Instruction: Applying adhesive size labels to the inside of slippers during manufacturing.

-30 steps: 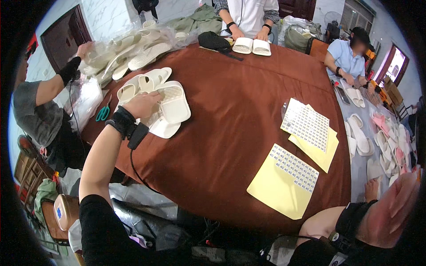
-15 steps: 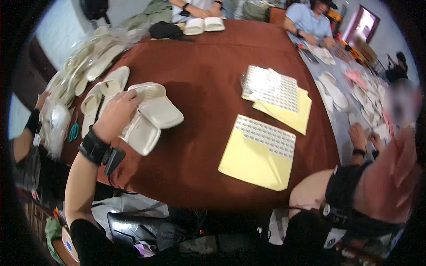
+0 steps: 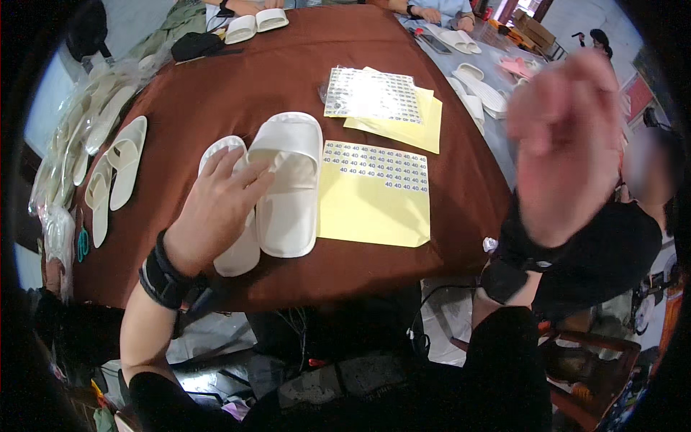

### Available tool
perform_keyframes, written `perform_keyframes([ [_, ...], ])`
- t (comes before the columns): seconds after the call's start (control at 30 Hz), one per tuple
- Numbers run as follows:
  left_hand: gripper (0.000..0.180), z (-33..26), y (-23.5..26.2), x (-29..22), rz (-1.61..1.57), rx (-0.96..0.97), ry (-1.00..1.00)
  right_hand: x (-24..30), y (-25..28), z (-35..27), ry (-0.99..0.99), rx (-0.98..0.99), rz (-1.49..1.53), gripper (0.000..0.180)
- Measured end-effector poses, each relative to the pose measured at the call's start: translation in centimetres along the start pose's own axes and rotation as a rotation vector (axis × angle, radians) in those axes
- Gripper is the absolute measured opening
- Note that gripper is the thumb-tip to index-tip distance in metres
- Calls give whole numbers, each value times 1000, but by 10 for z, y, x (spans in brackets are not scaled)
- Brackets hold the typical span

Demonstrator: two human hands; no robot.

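My left hand [image 3: 216, 194] lies over a pair of white open-toed slippers on the brown cloth, its fingers curled across the straps. It covers much of the left slipper [image 3: 237, 248], while the right slipper [image 3: 288, 223] shows almost whole, toe pointing away. Beside that slipper is a yellow backing sheet [image 3: 374, 212] with rows of small printed stickers across its upper part. At the right my right hand [image 3: 565, 144] is raised well off the table. Motion smears its fingers, and I cannot make out whether anything is in them.
Further back lie more sticker sheets [image 3: 374, 93], partly in clear plastic. To the left are another pair of slippers [image 3: 126, 158], teal scissors [image 3: 83, 241] and bagged slippers [image 3: 68, 137]. Other people's hands [image 3: 425, 13] work at the far side. A grey table [image 3: 497, 137] holds more slippers.
The slippers have turned in my left hand and now point away, nearer the sticker sheet. My right hand has risen from the lower right. The view has shifted toward the right.
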State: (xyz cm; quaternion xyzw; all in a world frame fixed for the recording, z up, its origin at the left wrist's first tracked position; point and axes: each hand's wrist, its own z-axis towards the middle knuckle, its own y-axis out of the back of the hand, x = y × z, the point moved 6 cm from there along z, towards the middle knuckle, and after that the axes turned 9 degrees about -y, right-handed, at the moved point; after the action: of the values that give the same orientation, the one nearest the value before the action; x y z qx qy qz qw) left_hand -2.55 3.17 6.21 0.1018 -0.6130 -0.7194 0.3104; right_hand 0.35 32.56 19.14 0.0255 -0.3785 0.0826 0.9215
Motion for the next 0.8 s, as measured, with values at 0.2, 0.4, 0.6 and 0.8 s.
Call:
perform_keyframes([
  [0.2, 30, -13, -11, -25, -181, -75, 37, -112, -10, -63, -485, 70, -442, 19],
  [0.4, 27, -14, -19, -15, -334, -120, 28, -162, -7, -97, -613, 208, -699, 20],
  [0.6, 28, -14, -22, 6, -540, -168, -13, -169, -11, -99, -604, 254, -735, 23],
  [0.8, 28, -21, -31, 16, -691, -236, 20, -169, -12, -102, -533, 263, -818, 27],
])
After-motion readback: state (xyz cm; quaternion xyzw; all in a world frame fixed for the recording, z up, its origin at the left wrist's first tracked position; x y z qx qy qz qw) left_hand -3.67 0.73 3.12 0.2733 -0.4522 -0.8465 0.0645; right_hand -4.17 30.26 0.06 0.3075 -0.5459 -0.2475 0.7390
